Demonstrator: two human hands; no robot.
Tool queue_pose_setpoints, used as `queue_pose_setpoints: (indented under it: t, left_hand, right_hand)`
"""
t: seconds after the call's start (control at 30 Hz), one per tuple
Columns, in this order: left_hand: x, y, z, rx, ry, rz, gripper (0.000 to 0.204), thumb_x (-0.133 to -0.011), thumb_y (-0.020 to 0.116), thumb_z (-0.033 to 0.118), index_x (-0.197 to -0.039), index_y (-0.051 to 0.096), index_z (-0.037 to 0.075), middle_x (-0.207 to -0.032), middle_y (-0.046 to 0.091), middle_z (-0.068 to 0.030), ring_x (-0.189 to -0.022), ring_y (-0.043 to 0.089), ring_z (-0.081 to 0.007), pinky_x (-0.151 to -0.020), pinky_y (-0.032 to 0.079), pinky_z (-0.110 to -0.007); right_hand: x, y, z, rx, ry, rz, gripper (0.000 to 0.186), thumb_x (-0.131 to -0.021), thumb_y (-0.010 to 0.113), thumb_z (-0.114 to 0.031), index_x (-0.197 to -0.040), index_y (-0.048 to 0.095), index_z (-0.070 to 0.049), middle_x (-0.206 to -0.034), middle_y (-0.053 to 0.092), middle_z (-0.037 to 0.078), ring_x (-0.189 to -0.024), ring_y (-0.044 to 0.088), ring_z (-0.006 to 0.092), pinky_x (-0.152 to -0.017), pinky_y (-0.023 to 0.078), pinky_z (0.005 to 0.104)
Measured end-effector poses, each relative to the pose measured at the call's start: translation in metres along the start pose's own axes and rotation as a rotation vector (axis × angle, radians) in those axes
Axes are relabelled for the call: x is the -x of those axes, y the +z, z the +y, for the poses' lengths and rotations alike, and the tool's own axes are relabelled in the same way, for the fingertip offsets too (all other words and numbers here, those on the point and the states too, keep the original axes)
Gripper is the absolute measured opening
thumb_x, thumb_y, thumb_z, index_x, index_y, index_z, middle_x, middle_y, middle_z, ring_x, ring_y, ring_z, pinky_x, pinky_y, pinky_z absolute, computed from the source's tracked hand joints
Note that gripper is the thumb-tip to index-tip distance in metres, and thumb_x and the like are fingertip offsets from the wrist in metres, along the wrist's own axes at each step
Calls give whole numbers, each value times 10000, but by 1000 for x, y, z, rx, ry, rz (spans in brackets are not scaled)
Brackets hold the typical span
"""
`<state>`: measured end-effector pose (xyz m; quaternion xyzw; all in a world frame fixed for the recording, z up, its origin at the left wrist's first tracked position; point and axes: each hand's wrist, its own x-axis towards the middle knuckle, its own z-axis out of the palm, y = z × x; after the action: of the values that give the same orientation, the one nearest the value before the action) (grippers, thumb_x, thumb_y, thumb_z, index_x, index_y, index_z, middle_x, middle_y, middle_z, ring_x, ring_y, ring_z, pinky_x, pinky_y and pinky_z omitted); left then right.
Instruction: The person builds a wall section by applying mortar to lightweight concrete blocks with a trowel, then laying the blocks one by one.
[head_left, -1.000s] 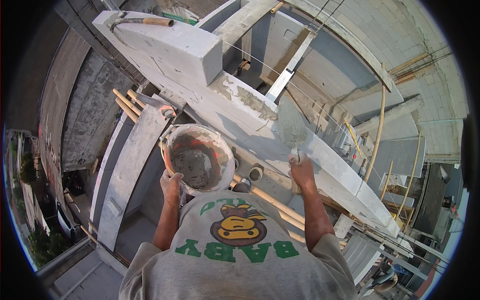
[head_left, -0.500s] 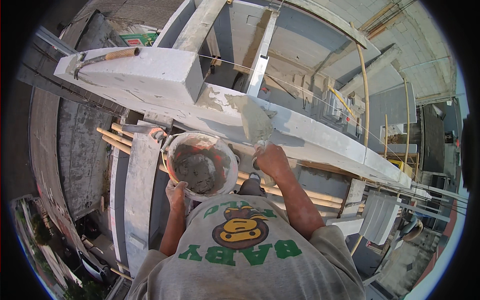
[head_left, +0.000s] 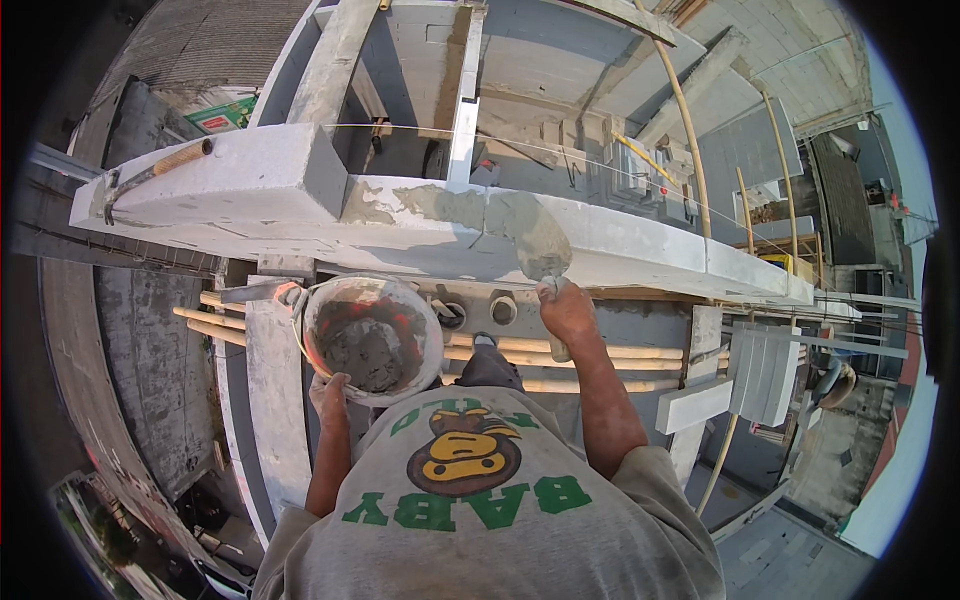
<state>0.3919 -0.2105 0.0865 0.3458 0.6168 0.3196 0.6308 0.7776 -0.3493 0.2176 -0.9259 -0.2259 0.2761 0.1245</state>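
My left hand (head_left: pixel 330 396) grips the rim of a mortar-smeared bucket (head_left: pixel 433 350), tilted toward me, with wet grey mortar (head_left: pixel 375 358) inside. In my right hand (head_left: pixel 568 314), closed round its handle, is a trowel (head_left: pixel 545 248). The trowel's mortar-coated blade points away from me, against or just over the near edge of the white block wall (head_left: pixel 640 240). I cannot tell whether it touches. A layer of mortar (head_left: pixel 440 205) lies on the wall's top, left of the blade. One higher block (head_left: pixel 250 165) stands at the left end of that layer.
A hammer (head_left: pixel 160 172) with a wooden handle rests on the higher block. By the bucket, a saw with an orange handle (head_left: pixel 290 294) lies on a concrete-grey beam (head_left: pixel 275 400). Bamboo poles (head_left: pixel 600 365) run below the wall. A string (head_left: pixel 540 152) stretches above it. Blocks (head_left: pixel 762 375) are stacked at right.
The trowel has shifted right along the wall, and its blade has uncovered more of the mortar layer. My view has turned slightly. My left hand keeps its hold on the bucket.
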Motion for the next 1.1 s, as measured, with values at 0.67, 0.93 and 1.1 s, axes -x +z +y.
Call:
queue_pose_setpoints:
  t: [0.67, 0.93, 1.1]
  left_hand:
    - [60, 56, -17, -93, -13, -14, 206, -677, 582, -41, -877, 586, 9, -827, 604, -20, -708, 535, -112, -680, 423, -236]
    - [84, 81, -27, -73, 16, -51, 177, -704, 570, -31, -874, 577, 16, -802, 602, -17, -693, 545, -110, -660, 429, -239]
    - [91, 97, -29, -100, 51, -55, 205, -697, 575, -24, -897, 576, 24, -801, 601, -18, -688, 547, -113, -650, 431, -242]
  right_hand:
    - [-32, -60, 164, -162, 124, 138, 438, -858, 544, -370, -993, 649, 33, -983, 616, 313, -993, 584, 445, -876, 464, 466]
    - [-56, -84, 230, -191, 173, 198, 498, -842, 560, -410, -948, 648, 68, -941, 611, 332, -1011, 571, 453, -874, 455, 451]
    - [-86, -77, 305, -397, 222, 150, 501, -835, 579, -390, -883, 644, 105, -890, 645, 307, -861, 649, 425, -761, 511, 465]
